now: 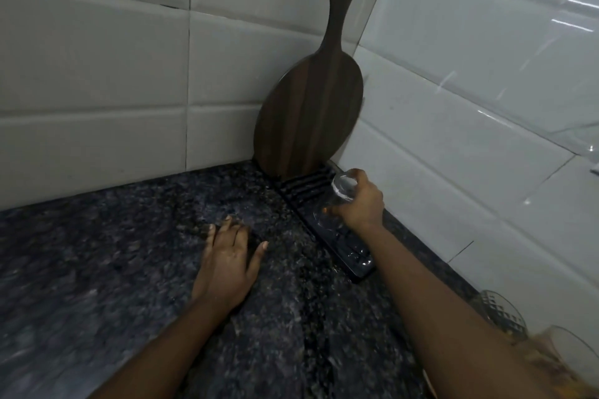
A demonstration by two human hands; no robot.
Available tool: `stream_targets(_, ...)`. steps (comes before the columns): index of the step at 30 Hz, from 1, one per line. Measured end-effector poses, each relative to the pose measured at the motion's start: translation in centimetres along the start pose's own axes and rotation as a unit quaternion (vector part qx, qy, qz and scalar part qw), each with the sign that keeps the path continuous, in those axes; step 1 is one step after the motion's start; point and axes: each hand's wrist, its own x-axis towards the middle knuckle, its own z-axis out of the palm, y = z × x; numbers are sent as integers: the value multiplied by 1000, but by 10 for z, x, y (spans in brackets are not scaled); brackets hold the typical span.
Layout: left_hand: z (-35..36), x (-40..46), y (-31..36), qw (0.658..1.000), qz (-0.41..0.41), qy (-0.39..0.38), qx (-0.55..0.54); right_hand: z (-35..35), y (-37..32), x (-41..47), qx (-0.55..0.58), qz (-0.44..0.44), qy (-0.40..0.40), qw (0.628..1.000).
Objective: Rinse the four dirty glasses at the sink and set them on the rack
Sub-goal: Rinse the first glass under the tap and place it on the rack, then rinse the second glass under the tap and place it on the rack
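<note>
Lowering onto the rack (351,257): a clear glass (337,201) is held mouth-down, tilted, by the right hand (361,204), fingers curled round its body, likely so it drains. The rack lies along the counter's (113,253) back-right edge, its far slots taken by a wooden board (308,120) leaning into the corner. The left hand (227,264) is pressed flat on the counter, fingers straight, probably as a brace. Two more glasses (502,312) are seen at the near right edge, apparently unrinsed.

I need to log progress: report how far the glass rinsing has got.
Done: no glass stands free on the black rack yet. In hand: the right hand holds a clear glass tilted over the rack, while the left hand rests flat on the counter. Left: two glasses wait at the right edge; a fourth is not visible.
</note>
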Motion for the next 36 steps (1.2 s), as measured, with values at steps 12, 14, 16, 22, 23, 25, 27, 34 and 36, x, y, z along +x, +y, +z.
stream_targets(12, -10, -3, 3, 998, 35, -19, -43, -18, -2, -6, -16, 35, -64, 997)
stream_targets(14, -14, -6, 5, 997, 49, -13, -61, -33, -5, -31, -7, 30, -42, 999)
stream_targets(16, -18, -8, 6, 995, 59, -2, -83, -54, -4, -68, -26, 6, -7, 1000)
stream_targets(22, -29, -38, 35, 985, 47, 8, -166, -118, 39, -203, -253, 36, 139, 957)
stream_targets(23, -30, -46, 47, 982, 45, -4, -182, -121, 51, -214, -291, 76, 109, 947)
stream_targets(25, -32, -60, 74, 975, 54, -23, -212, -120, 66, -227, -320, 128, 49, 938)
stream_targets(27, -36, -72, 97, 968, 77, -37, -234, -113, 81, -231, -287, 110, 44, 950)
stream_targets(34, -48, -125, 167, 942, 149, -131, -269, -150, 91, -270, -146, 95, 64, 983)
stream_targets(36, -50, -149, 194, 917, 190, -195, -291, -173, 95, -304, -95, 80, 81, 989)
